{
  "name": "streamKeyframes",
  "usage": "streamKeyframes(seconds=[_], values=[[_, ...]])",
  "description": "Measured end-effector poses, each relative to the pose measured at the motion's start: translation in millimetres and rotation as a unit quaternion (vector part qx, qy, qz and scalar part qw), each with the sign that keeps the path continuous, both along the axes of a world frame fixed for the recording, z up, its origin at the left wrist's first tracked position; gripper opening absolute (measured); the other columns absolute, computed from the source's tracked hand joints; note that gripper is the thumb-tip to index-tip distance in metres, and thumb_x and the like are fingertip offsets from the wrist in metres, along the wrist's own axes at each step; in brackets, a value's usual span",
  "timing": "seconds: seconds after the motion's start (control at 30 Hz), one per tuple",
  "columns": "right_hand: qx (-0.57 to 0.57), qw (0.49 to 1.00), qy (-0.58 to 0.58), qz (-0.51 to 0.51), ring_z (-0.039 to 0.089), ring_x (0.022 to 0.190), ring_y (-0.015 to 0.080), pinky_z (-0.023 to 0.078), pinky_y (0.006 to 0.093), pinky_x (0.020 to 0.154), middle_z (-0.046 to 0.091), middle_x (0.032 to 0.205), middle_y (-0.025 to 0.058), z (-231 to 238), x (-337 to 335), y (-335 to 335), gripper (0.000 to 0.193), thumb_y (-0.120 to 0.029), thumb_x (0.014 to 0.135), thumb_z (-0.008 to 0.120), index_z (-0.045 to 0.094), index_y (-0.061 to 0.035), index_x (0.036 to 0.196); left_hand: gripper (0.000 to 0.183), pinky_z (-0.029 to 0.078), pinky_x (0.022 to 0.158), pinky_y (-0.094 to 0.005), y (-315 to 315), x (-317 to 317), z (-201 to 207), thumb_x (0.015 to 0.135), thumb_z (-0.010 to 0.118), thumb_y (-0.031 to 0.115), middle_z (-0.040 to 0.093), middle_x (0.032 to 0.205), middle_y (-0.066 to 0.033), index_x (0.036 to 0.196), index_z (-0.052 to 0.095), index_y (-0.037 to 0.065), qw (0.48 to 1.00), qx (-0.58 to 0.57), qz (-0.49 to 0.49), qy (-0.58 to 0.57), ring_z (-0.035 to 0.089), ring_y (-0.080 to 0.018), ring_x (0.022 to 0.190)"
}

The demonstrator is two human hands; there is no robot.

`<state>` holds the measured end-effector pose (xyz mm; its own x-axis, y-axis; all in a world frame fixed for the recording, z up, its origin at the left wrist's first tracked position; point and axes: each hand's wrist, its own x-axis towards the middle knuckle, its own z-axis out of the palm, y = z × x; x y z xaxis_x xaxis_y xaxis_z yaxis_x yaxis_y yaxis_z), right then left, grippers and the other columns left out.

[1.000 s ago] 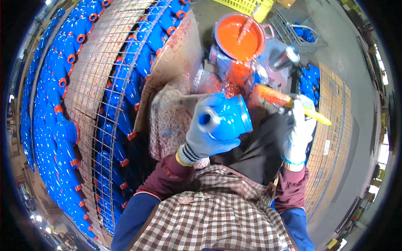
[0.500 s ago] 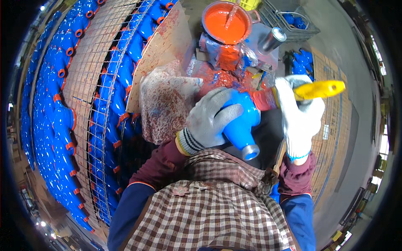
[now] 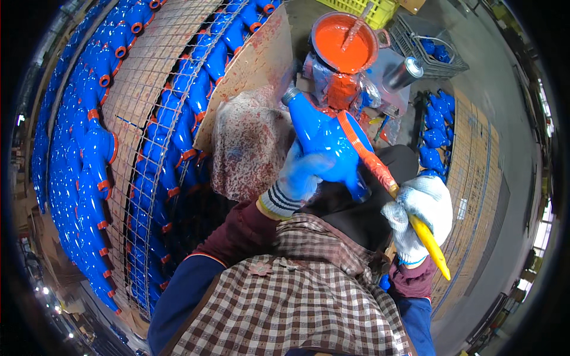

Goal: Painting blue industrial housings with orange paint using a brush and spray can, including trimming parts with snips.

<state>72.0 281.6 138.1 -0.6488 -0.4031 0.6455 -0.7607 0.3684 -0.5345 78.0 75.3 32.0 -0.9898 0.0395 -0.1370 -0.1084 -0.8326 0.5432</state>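
A glossy blue pipe fitting (image 3: 332, 145) with several necks is tilted over my lap. My left hand (image 3: 303, 177), in a grey-white glove, is closed round its near left side. An orange-red band runs along the fitting's rim, on the side facing my right hand. In my right hand (image 3: 420, 215), also gloved, is a paintbrush (image 3: 428, 246) with a yellow handle. Its orange-coated head points up and left and meets the lower end of that rim. The fingers wrap the handle near the brush head.
Beyond the fitting stands a pot (image 3: 314, 43) of orange-red paint with a stick (image 3: 356, 26) in it, beside a spray can (image 3: 404, 75). Wire mesh (image 3: 155, 77) and rows of blue fittings (image 3: 77, 172) fill the left. A paint-spattered cloth (image 3: 246, 148), crate (image 3: 427, 53) and cardboard (image 3: 475, 196) lie around.
The fitting has turned in my left hand, its open neck swinging from near me to the far left. My right hand has moved down, and the brush handle now points toward me.
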Motion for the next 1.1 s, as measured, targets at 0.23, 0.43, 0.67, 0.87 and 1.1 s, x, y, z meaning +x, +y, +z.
streamKeyframes(seconds=[0.23, 0.43, 0.67, 0.87, 1.1], values=[[-0.080, 0.995, -0.045, 0.040, 0.059, 0.080, 0.0263, 0.049, 0.0389, 0.074, 0.061, 0.089, 0.0122, -13, -11, 11, 0.026, -0.024, 0.084, 0.078, 0.059, -0.0086, 0.090, 0.083, 0.062, 0.076, -0.0443, -1, 7, 12, 0.085, 0.066, 0.059, 0.063, 0.119, -0.0173, 0.143, 0.042, 0.004, 0.984, 0.156, -0.081, -0.009, 0.069, -0.0324, 0.094], [-0.242, 0.946, -0.211, 0.043, 0.061, 0.089, 0.0229, 0.050, 0.0357, 0.079, 0.063, 0.100, 0.0138, -42, -38, 18, 0.026, -0.017, 0.083, 0.073, 0.053, -0.0076, 0.096, 0.105, 0.063, 0.076, -0.0458, -2, 5, 9, 0.081, 0.059, 0.078, 0.055, 0.126, -0.0299, 0.149, 0.033, 0.002, 0.849, 0.452, -0.275, -0.008, 0.067, -0.0395, 0.096], [-0.417, 0.847, -0.325, 0.050, 0.059, 0.099, 0.0172, 0.046, 0.0294, 0.086, 0.062, 0.111, 0.0106, -51, -39, 13, 0.028, -0.023, 0.092, 0.070, 0.058, -0.0079, 0.111, 0.091, 0.062, 0.079, -0.0439, -14, 8, 5, 0.087, 0.063, 0.062, 0.055, 0.127, -0.0275, 0.148, 0.036, -0.001, 0.938, 0.269, -0.180, -0.122, 0.065, -0.0377, 0.101], [-0.158, 0.956, -0.204, -0.139, 0.063, 0.081, 0.0131, 0.051, 0.0266, 0.073, 0.067, 0.098, 0.0042, -12, -63, 9, 0.015, -0.009, 0.087, 0.074, 0.068, -0.0023, 0.099, 0.083, 0.053, 0.094, -0.0405, -26, 1, 19, 0.072, 0.081, 0.033, 0.062, 0.123, -0.0137, 0.143, 0.048, 0.005, 0.910, -0.397, -0.101, 0.068, 0.062, -0.0264, 0.112], [0.165, 0.978, -0.102, -0.076, 0.061, 0.063, 0.0267, 0.049, 0.0361, 0.059, 0.063, 0.076, 0.0080, -13, -99, -23, 0.020, -0.026, 0.091, 0.071, 0.072, -0.0125, 0.106, 0.080, 0.054, 0.083, -0.0491, -16, 8, 39, 0.059, 0.086, 0.036, 0.060, 0.107, -0.0135, 0.130, 0.055, 0.016, 0.553, -0.799, -0.042, 0.233, 0.062, -0.0367, 0.099]])
